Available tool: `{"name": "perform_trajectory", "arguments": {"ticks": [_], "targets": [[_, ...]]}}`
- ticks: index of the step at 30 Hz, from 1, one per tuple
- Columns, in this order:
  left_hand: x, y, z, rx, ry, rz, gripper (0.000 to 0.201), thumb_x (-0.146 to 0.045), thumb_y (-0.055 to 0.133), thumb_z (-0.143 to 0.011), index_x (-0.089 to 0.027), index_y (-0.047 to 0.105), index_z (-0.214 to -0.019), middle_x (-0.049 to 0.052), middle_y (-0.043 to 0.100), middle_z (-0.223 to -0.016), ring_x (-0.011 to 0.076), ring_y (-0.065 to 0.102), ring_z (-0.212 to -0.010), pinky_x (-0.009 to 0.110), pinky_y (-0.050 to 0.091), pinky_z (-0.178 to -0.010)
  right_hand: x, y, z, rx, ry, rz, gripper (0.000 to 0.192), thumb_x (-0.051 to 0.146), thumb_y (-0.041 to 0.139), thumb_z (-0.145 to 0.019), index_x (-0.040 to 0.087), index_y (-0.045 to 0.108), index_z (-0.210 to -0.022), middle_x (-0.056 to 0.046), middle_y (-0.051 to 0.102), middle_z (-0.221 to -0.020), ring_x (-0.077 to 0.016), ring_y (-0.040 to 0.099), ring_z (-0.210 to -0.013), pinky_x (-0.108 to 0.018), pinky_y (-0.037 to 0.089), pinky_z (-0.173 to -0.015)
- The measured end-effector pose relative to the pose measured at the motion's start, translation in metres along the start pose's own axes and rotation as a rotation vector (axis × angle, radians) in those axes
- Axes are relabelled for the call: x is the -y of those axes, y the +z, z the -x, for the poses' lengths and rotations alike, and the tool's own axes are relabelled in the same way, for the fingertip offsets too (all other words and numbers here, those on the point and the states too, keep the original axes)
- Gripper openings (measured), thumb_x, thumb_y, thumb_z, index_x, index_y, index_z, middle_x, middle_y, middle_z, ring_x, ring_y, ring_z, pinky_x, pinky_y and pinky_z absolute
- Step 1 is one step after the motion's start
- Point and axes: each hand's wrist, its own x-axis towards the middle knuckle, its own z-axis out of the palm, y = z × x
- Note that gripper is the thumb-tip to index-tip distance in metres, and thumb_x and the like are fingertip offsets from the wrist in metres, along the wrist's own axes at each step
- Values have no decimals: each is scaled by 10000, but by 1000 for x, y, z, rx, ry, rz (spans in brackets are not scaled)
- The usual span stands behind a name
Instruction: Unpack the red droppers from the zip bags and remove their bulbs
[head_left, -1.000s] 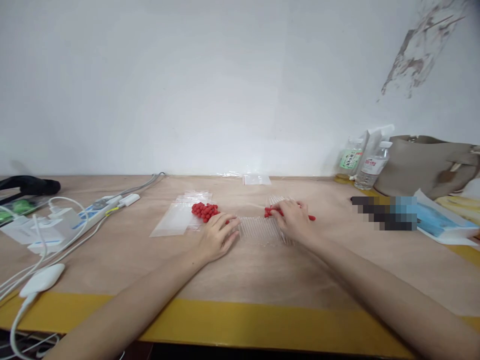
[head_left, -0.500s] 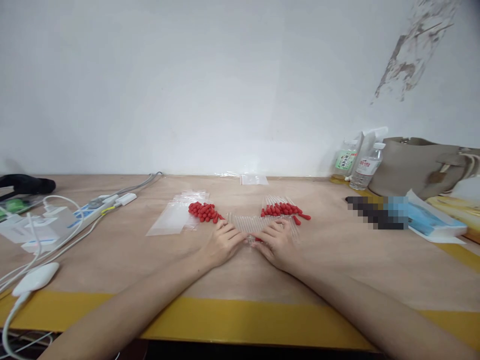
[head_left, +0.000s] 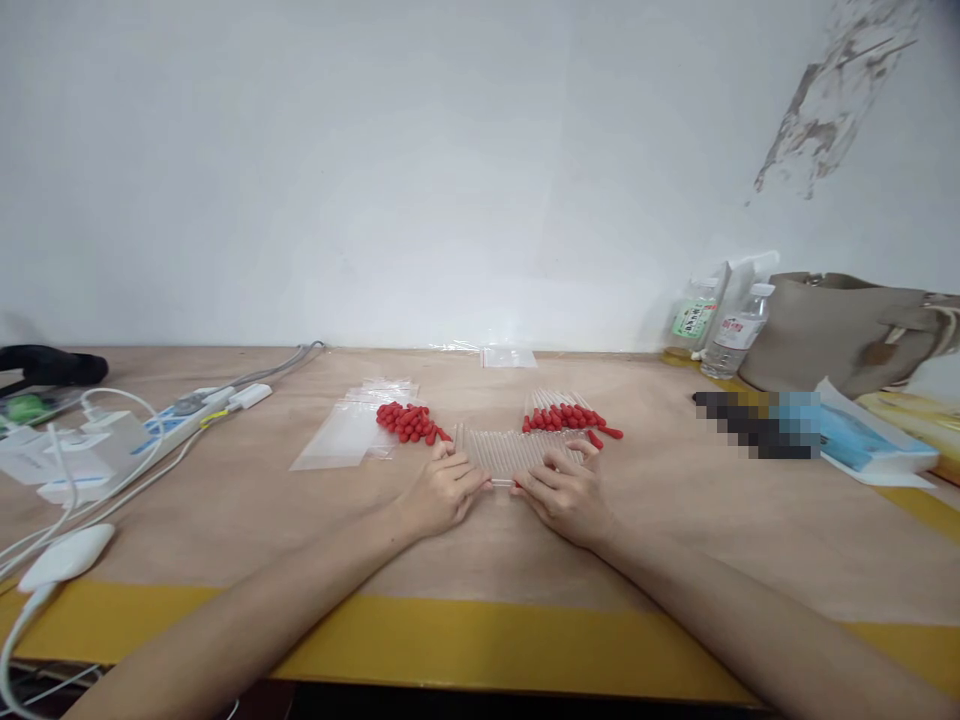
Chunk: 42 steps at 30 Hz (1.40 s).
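Observation:
Between both hands, close above the table, lies a thin clear glass tube. My left hand pinches its left end. At the other end my right hand has its fingers closed around a small red rubber bulb, mostly hidden by the fingertips; together they look like a dropper. Just beyond my hands, a row of clear glass tubes lies side by side. Left of it is a pile of loose red rubber bulbs. Behind to the right are several droppers with red bulbs fitted on glass tubes.
Clear plastic bags lie left of the bulbs, and another bag lies by the wall. A power strip with white chargers and cables occupies the left side. Bottles, a grey bag and a blue packet stand at right.
My hands have moved slightly apart, and the glass tube between them now shows. My right hand has shifted a little to the right.

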Motion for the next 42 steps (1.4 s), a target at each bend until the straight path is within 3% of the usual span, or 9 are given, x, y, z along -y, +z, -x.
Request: {"name": "perform_trajectory", "arguments": {"ticks": [10,12,16,18,21,24,29,33,42], "targets": [[5,1,7,15,-87,93,261,-211,350,-891,-154,571,-762,24,564,-610,142,503,-614,302,349,-624,-18,-10,2,-110,-186,124,211,165,484,-845,293,630,-927,62,650,-705,-95,491,-720,-306,222,-706],[16,-1,13,-38,-211,129,268,-209,340,-893,-162,566,-757,30,582,-657,144,522,-645,297,377,-641,-33,-13,5,-105,-56,123,209,196,489,-844,314,637,-930,55,655,-749,-103,502,-723,-304,238,-705],[35,-2,21,-116,-428,180,237,-202,327,-895,-178,551,-969,45,555,-848,147,528,-803,273,426,-725,-77,-15,10,-87,503,-43,247,340,469,-838,224,665,-931,-42,600,-750,-148,510,-706,-294,337,-651],[39,2,19,-129,-439,176,262,-183,323,-886,-177,524,-1054,41,499,-838,144,505,-795,268,435,-733,-100,-14,13,-14,654,-141,280,338,469,-820,173,667,-931,-63,569,-740,-162,519,-720,-276,379,-619],[39,10,12,-143,-421,147,317,-134,329,-860,-166,472,-1142,40,459,-836,141,485,-786,263,437,-728,-124,-11,21,210,842,-165,264,247,499,-771,137,641,-965,-70,591,-762,-154,540,-682,-264,409,-618],[42,18,6,-159,-413,110,263,-110,360,-840,-163,501,-1055,39,483,-846,146,492,-809,260,428,-728,-131,-7,28,333,979,-178,275,211,563,-699,106,607,-949,-77,626,-778,-141,561,-658,-234,414,-595],[51,26,4,-121,-335,80,119,-91,412,-791,-167,498,-762,17,502,-743,131,492,-686,233,411,-610,-124,-1,29,372,968,-215,124,263,586,-665,157,594,-729,-32,629,-673,-133,558,-609,-212,379,-535],[48,26,5,-92,-329,103,107,-115,433,-788,-166,524,-766,23,519,-752,125,506,-679,228,425,-613,-120,-1,25,411,916,-237,143,273,526,-710,179,609,-641,-19,633,-664,-139,558,-622,-224,371,-563],[30,17,5,-33,-310,276,183,-227,502,-778,-160,589,-924,62,534,-950,103,534,-655,247,477,-644,-111,7,15,245,814,-50,264,303,488,-770,160,663,-907,-78,606,-839,-178,541,-790,-267,389,-721]]}}
